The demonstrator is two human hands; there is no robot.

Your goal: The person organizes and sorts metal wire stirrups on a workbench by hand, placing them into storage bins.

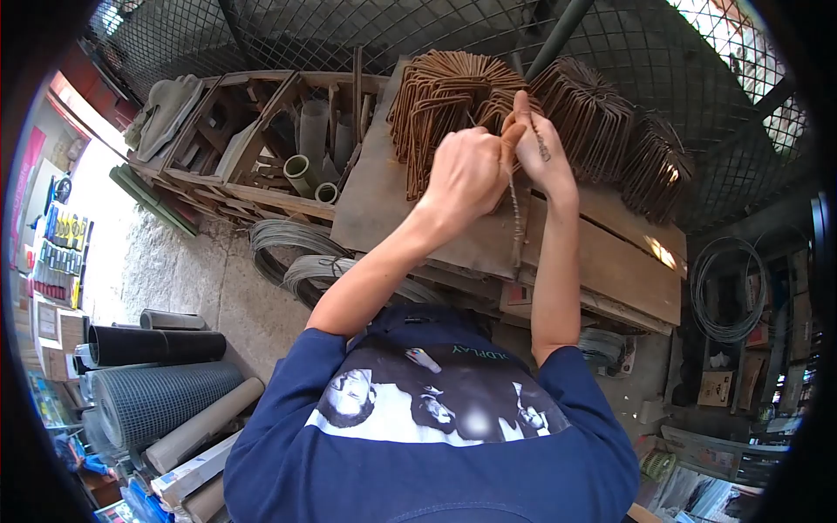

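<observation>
My left hand (469,170) is a closed fist in front of the bundles of rusty bent steel stirrups (453,74). Beside it, my right hand (542,155) has its thumb pointing up and its fingers curled inward, partly hidden. The two hands meet around a thin twisted strand (516,222), which looks like wire or cord and hangs below them over the wooden tabletop (471,244). Its upper part is covered by my fingers. More stirrup bundles, a middle one (584,105) and a darker one (658,166), lie to the right.
Coils of grey wire (301,266) lie beside the table, left of my arm. A wooden frame (235,174) holds pipes (299,173). Rolls of mesh (166,397) stand at lower left. Another wire coil (731,288) hangs at right. Wire fencing (305,39) closes the back.
</observation>
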